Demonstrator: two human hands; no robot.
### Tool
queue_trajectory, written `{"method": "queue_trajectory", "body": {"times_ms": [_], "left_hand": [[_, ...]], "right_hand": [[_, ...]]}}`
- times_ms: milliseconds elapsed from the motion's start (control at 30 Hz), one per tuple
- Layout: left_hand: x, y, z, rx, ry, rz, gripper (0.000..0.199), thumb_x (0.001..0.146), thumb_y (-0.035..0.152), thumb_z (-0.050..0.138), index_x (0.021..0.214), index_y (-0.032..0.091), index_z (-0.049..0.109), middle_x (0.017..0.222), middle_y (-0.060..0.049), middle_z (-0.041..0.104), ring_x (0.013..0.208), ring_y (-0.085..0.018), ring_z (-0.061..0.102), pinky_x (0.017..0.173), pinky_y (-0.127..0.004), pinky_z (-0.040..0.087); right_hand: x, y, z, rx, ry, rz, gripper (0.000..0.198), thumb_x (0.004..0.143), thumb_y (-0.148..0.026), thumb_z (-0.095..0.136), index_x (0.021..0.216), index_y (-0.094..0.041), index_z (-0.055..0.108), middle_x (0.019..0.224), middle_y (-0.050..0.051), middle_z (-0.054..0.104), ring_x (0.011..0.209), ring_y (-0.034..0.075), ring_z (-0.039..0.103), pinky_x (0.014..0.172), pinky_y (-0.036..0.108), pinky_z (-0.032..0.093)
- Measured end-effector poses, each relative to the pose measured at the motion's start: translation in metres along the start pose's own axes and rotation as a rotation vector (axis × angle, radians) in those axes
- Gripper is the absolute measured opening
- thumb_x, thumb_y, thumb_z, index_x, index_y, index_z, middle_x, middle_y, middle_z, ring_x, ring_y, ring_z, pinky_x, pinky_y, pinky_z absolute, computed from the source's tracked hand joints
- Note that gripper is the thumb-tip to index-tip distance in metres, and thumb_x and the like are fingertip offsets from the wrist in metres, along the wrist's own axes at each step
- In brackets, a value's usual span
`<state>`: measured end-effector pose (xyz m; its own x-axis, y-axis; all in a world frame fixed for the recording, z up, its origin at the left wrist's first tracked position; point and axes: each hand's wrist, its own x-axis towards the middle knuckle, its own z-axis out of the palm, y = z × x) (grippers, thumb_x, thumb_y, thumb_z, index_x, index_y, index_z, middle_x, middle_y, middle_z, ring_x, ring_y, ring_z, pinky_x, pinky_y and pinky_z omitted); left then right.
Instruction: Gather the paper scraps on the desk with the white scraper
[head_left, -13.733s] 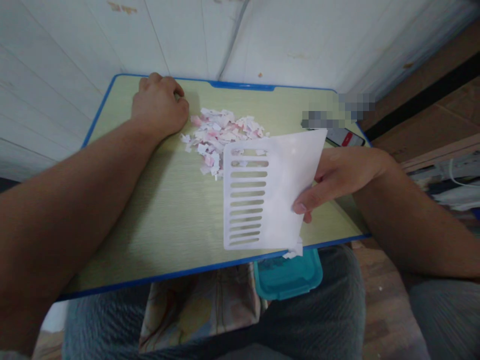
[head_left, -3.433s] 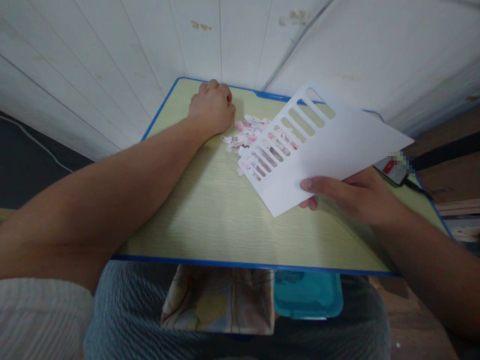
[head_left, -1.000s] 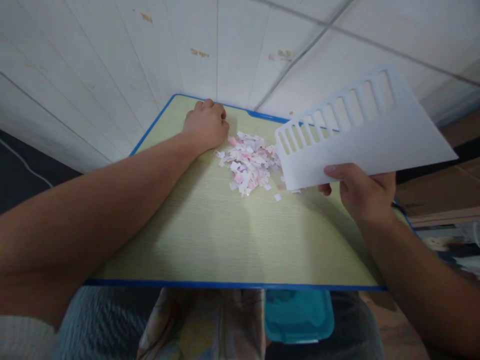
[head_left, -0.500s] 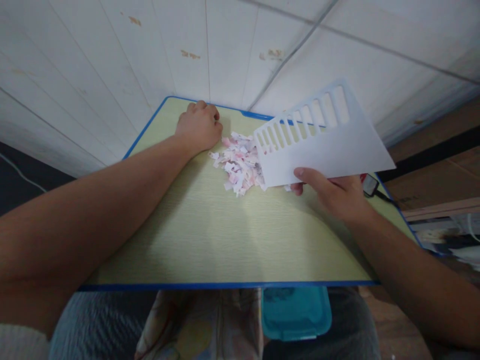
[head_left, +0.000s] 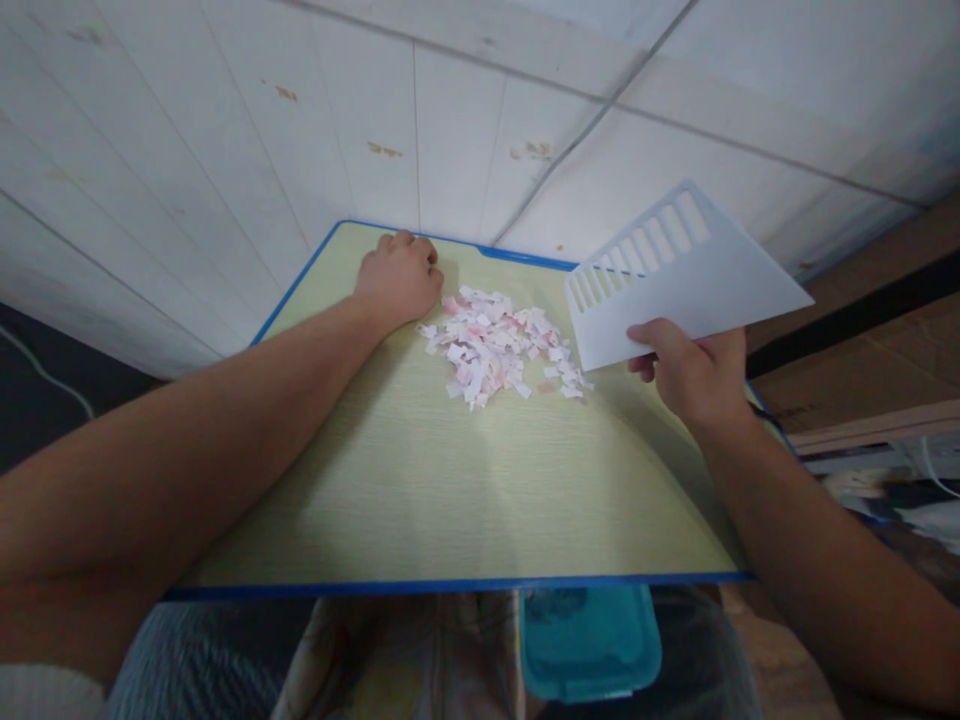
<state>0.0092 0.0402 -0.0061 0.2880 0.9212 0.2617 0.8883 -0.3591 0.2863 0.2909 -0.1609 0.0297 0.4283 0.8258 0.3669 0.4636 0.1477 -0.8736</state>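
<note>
My right hand (head_left: 694,370) grips the lower edge of a stiff white slotted sheet (head_left: 675,305), thumb on its face. A row of rounded slots runs along the sheet's upper edge, growing longer toward the right. Its lower left corner is close beside a loose heap of small torn paper scraps (head_left: 487,345), white and pale pink, with several strewn off to the right. Left of the heap, my left hand (head_left: 400,278) rests closed on the table near the back edge, fingers curled. The inside of that hand is hidden.
The pale wood-grain table (head_left: 465,490) has a blue rim and stands against a white panelled wall (head_left: 360,110) with a cable (head_left: 577,140). Below the front edge is a turquoise plastic tub (head_left: 592,650) by my legs. Cardboard (head_left: 862,370) stands to the right.
My right hand has drawn the slotted sheet to the right, away from the heap, uncovering more scraps. My left hand stays in place. The view has tilted slightly up.
</note>
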Motion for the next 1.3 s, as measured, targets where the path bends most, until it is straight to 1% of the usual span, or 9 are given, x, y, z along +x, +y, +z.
{"method": "queue_trajectory", "body": {"times_ms": [100, 300, 500, 633, 733, 833, 900, 1033, 1300], "left_hand": [[0.0, 0.0, 0.001, -0.042, -0.008, -0.01, 0.049, 0.103, 0.027, 0.057, 0.147, 0.02, 0.077, 0.158, -0.02, 0.068, 0.157, -0.045, 0.055, 0.131, -0.061, 0.045], [0.003, -0.005, 0.009, -0.061, 0.034, 0.003, 0.045, 0.101, 0.028, 0.056, 0.138, 0.021, 0.08, 0.152, -0.02, 0.071, 0.152, -0.045, 0.058, 0.128, -0.064, 0.047], [0.021, -0.021, 0.015, -0.266, 0.152, -0.135, 0.038, 0.098, 0.019, 0.055, 0.125, 0.027, 0.08, 0.141, -0.011, 0.079, 0.137, -0.035, 0.069, 0.122, -0.05, 0.054], [0.032, -0.029, 0.018, -0.515, 0.285, -0.289, 0.027, 0.096, 0.014, 0.055, 0.107, 0.028, 0.075, 0.129, -0.01, 0.08, 0.127, -0.033, 0.071, 0.118, -0.045, 0.055], [0.034, -0.028, 0.02, -0.647, 0.358, -0.337, 0.021, 0.093, 0.008, 0.056, 0.096, 0.026, 0.066, 0.122, -0.012, 0.078, 0.123, -0.032, 0.072, 0.115, -0.043, 0.054], [0.032, -0.024, 0.019, -0.682, 0.38, -0.313, 0.025, 0.089, 0.001, 0.054, 0.092, 0.025, 0.062, 0.119, -0.011, 0.078, 0.122, -0.031, 0.073, 0.113, -0.042, 0.054], [0.03, -0.022, 0.018, -0.665, 0.383, -0.282, 0.027, 0.088, -0.001, 0.053, 0.091, 0.024, 0.063, 0.118, -0.011, 0.079, 0.123, -0.031, 0.073, 0.112, -0.042, 0.055], [0.029, -0.019, 0.018, -0.593, 0.368, -0.234, 0.027, 0.09, -0.001, 0.055, 0.092, 0.023, 0.066, 0.121, -0.013, 0.079, 0.125, -0.033, 0.073, 0.113, -0.045, 0.056], [0.033, -0.018, 0.025, -0.532, 0.361, -0.207, 0.026, 0.094, -0.001, 0.057, 0.094, 0.023, 0.068, 0.124, -0.013, 0.078, 0.128, -0.034, 0.071, 0.116, -0.046, 0.057]], "right_hand": [[-0.007, -0.003, 0.002, -0.041, -0.028, 0.014, 0.02, 0.076, -0.027, 0.08, 0.061, -0.028, 0.066, 0.054, -0.002, 0.063, 0.043, 0.017, 0.055, 0.038, 0.032, 0.043], [-0.017, -0.006, 0.008, -0.002, -0.339, -0.027, 0.036, 0.09, -0.032, 0.079, 0.057, -0.029, 0.066, 0.056, 0.001, 0.067, 0.051, 0.021, 0.064, 0.05, 0.036, 0.057], [0.005, -0.012, 0.021, 0.039, -0.198, 0.037, 0.021, 0.082, -0.03, 0.079, 0.064, -0.024, 0.069, 0.056, 0.002, 0.069, 0.044, 0.019, 0.062, 0.045, 0.032, 0.054], [0.023, -0.046, 0.072, 0.046, -0.352, 0.046, 0.02, 0.08, -0.024, 0.069, 0.061, -0.022, 0.064, 0.052, 0.005, 0.067, 0.04, 0.017, 0.06, 0.043, 0.028, 0.05], [0.032, -0.065, 0.126, 0.03, -0.365, 0.126, 0.015, 0.081, -0.015, 0.065, 0.068, -0.022, 0.063, 0.053, 0.004, 0.068, 0.041, 0.015, 0.062, 0.042, 0.022, 0.047], [0.034, -0.066, 0.166, 0.013, -0.408, 0.181, 0.011, 0.082, -0.014, 0.067, 0.077, -0.023, 0.063, 0.056, 0.003, 0.07, 0.043, 0.017, 0.067, 0.04, 0.021, 0.047], [0.032, -0.059, 0.175, -0.018, -0.397, 0.194, 0.01, 0.081, -0.015, 0.069, 0.079, -0.023, 0.063, 0.055, 0.003, 0.069, 0.041, 0.018, 0.067, 0.039, 0.021, 0.046], [0.031, -0.044, 0.153, -0.081, -0.272, 0.245, 0.011, 0.076, -0.017, 0.065, 0.086, -0.021, 0.065, 0.05, 0.001, 0.066, 0.037, 0.017, 0.061, 0.038, 0.022, 0.046], [0.038, -0.034, 0.058, -0.237, -0.01, 0.235, 0.004, 0.071, -0.026, 0.066, 0.072, -0.023, 0.063, 0.051, 0.003, 0.065, 0.039, 0.016, 0.057, 0.041, 0.025, 0.045]]}}
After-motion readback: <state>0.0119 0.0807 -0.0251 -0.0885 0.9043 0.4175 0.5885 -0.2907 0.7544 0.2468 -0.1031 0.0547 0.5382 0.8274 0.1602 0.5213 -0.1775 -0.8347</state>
